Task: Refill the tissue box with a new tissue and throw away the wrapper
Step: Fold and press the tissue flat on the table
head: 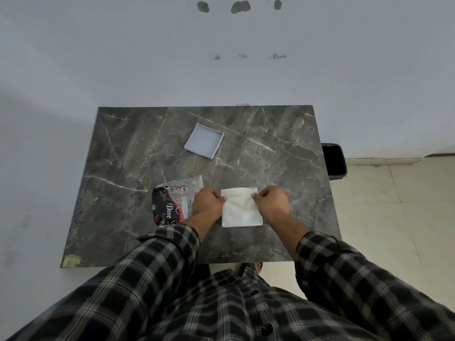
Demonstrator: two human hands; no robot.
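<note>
Tissue stack (240,207): out of its pack, lying on the table (123,148) near the front edge.
Left hand (206,203): fingers pinched on the stack's left edge.
Right hand (272,201): fingers pinched on its right edge.
Wrapper (172,201): lay emptied beside the stack, not yet binned.
Tissue box tray (204,141): open, unfilled, well apart.
Bin (333,161): beyond the table's right edge.
Outstanding: filling, disposal.

Both hands, left (206,203) and right (272,201), pinching white tissue stack (240,209), wrapper (172,201) beside
</note>
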